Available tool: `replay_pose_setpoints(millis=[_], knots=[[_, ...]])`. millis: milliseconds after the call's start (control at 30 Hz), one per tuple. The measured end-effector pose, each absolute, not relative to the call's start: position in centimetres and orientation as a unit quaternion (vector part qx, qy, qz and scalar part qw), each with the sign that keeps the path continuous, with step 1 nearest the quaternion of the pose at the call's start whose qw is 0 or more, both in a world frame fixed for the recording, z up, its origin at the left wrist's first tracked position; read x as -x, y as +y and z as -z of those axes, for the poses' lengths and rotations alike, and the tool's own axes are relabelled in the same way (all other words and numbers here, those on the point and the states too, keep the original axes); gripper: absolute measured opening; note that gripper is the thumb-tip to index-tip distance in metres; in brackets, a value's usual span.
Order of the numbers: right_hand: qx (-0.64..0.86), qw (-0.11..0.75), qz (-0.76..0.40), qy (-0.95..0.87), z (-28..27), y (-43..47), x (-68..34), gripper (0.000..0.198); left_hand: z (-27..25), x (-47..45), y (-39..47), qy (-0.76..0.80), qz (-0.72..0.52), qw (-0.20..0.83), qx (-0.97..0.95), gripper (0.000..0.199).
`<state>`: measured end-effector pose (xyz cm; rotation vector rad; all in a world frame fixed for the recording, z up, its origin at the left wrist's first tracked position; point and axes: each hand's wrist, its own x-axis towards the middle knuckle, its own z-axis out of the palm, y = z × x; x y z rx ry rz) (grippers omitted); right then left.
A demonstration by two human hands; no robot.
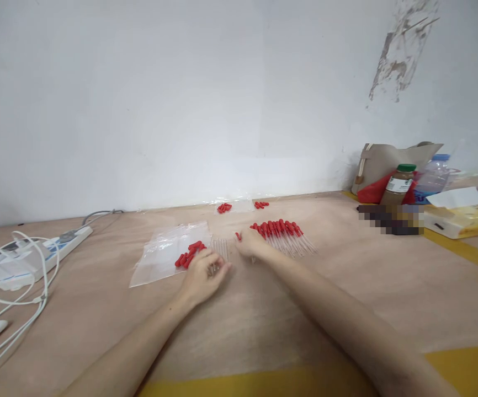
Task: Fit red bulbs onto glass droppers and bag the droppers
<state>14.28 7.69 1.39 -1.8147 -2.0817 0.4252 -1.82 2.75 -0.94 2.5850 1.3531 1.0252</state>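
Observation:
My left hand (205,274) rests low beside a pile of red rubber bulbs (188,256) on a clear plastic bag (156,256). Its thumb is apart from the curled fingers, over the near end of a row of thin clear tubes (221,249); no held thing shows. My right hand (250,245) pinches a dropper, whose red bulb (238,236) pokes out at the fingertips; most of it is hidden by the hand. Just right of that hand lies a fanned row of droppers (282,234), with red bulbs at the far end and clear tubes towards me.
Two small groups of red bulbs (224,208) lie by the wall on clear plastic. A power strip (63,248) with white cables (42,298) is at left. At right stand a bag (388,157), bottles (398,184) and a tissue pack (462,215).

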Motion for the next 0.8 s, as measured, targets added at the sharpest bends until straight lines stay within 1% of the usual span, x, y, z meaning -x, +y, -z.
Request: replay_pose_setpoints(millis=[67, 100, 167, 233, 333, 433, 600, 800], knots=[[0.617, 0.187, -0.145, -0.751, -1.2, 6.2, -16.9, 0.015, 0.1, 3.6, 4.4, 0.475, -0.33, -0.023, -0.815, 0.018], [0.609, 0.191, -0.143, -0.756, -0.9, 5.3, -18.2, 0.018, -0.2, 4.5, 5.4, 0.495, -0.326, -0.04, -0.805, 0.018], [0.57, 0.211, -0.147, -0.781, -0.1, 3.7, -20.6, 0.021, -0.6, 6.2, 7.6, 0.535, -0.276, -0.062, -0.796, 0.028], [0.546, 0.265, -0.137, -0.783, 1.0, 2.3, -22.3, 0.02, -0.6, 7.5, 9.5, 0.535, -0.197, -0.067, -0.819, 0.029], [0.542, 0.35, -0.102, -0.757, 2.3, 0.8, -23.5, 0.019, -0.3, 8.4, 11.4, 0.527, -0.168, -0.059, -0.831, 0.027], [0.523, 0.404, -0.102, -0.743, 3.0, 0.1, -23.7, 0.019, 0.0, 8.6, 12.0, 0.515, -0.161, -0.049, -0.841, 0.024], [0.512, 0.42, -0.108, -0.741, 3.1, 0.0, -23.4, 0.019, 0.1, 9.1, 12.2, 0.493, -0.166, -0.034, -0.853, 0.023], [0.515, 0.42, -0.109, -0.739, 3.4, 0.4, -23.5, 0.017, 0.6, 9.4, 12.3, 0.482, -0.168, -0.007, -0.86, 0.029]])
